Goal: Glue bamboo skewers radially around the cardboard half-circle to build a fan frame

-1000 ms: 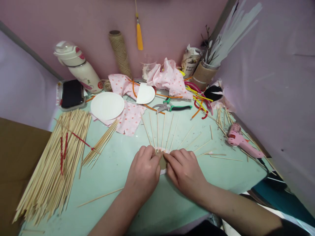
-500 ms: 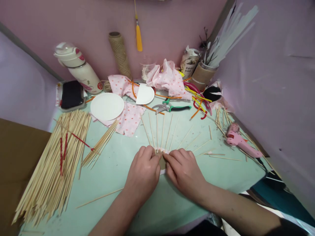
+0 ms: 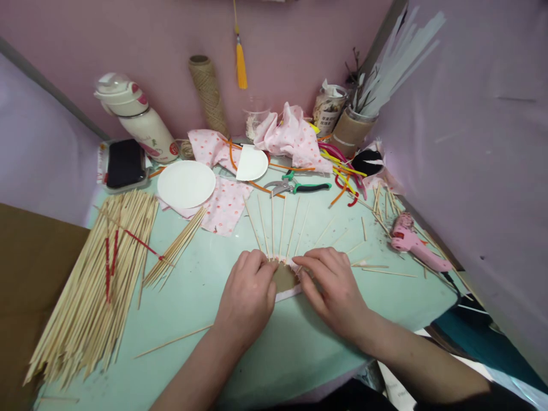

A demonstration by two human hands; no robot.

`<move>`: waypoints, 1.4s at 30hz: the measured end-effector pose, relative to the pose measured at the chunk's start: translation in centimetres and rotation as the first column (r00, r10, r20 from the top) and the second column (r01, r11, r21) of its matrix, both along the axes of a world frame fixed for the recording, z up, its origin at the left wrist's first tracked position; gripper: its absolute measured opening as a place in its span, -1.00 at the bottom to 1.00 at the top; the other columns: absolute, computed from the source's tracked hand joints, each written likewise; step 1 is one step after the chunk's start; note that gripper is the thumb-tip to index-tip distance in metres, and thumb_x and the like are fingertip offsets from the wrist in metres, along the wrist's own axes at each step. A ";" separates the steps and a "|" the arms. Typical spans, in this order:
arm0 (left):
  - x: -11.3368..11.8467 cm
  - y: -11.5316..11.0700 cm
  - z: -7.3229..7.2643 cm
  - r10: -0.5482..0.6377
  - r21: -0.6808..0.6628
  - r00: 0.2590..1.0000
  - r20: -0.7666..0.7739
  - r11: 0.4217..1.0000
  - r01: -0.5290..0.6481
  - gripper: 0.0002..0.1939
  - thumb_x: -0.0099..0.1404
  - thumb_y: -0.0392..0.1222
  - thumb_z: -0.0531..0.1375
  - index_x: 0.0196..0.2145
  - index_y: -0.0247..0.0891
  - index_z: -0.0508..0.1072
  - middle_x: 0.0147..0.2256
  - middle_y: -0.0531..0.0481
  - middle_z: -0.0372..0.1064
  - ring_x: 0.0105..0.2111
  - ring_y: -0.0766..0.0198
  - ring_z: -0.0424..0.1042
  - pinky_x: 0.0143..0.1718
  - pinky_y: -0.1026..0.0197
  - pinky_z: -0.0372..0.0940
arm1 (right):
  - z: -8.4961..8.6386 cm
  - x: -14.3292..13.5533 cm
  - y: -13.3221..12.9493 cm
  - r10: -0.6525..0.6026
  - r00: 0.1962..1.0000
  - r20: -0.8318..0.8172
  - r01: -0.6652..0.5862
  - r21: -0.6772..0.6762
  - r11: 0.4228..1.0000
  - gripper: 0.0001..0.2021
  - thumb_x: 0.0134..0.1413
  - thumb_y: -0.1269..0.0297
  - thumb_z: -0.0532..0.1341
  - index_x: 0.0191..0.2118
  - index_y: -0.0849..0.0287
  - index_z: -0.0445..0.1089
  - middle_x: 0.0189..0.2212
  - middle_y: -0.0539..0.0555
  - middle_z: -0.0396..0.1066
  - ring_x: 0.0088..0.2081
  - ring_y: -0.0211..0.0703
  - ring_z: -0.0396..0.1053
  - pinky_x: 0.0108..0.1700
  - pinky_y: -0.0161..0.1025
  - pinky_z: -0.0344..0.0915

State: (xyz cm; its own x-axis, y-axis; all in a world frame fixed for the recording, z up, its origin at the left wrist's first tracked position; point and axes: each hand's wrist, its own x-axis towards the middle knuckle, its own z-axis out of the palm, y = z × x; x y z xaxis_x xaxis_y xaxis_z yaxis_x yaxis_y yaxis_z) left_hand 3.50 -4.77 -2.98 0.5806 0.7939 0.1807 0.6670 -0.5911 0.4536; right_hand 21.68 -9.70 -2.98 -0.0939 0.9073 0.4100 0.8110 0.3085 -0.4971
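Between my hands lies a small brown cardboard piece (image 3: 286, 278) edged with pink dotted fabric. Thin wooden sticks (image 3: 282, 228) fan out from its far edge; the right-hand ones are partly hidden behind my right hand. My left hand (image 3: 247, 297) is closed over the left side of the piece, its thumb and fingers pressed on the rim by the sticks. On the right side, my right hand (image 3: 331, 288) grips the edge with bent fingers, the index fingertip at the fabric border. One loose stick (image 3: 173, 341) lies next to my left wrist.
A big heap of sticks (image 3: 94, 285) and a smaller bundle (image 3: 177, 245) lie left. Behind are a white oval disc (image 3: 186, 184), dotted fabric (image 3: 231, 205) and green-handled pruning shears (image 3: 312, 187). A pink glue gun (image 3: 419, 245) lies right; a bottle (image 3: 143, 125) stands back left.
My right hand has slid right along the rim, uncovering more of the cardboard between my hands. My left hand has stayed nearly in place.
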 end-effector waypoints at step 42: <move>0.3 -0.8 0.9 -0.171 -0.091 0.935 -0.310 0.985 0.149 -0.45 0.20 -0.31 0.34 0.11 -0.27 0.29 -0.07 -0.12 0.39 -0.12 0.05 0.34 -0.19 0.03 0.26 | -1.3 6.2 11.9 0.516 0.812 0.273 -0.463 -0.236 0.854 -0.84 0.25 0.39 0.14 -0.32 0.10 0.45 -0.23 0.04 0.44 -0.13 -0.09 0.16 -0.08 -0.10 0.01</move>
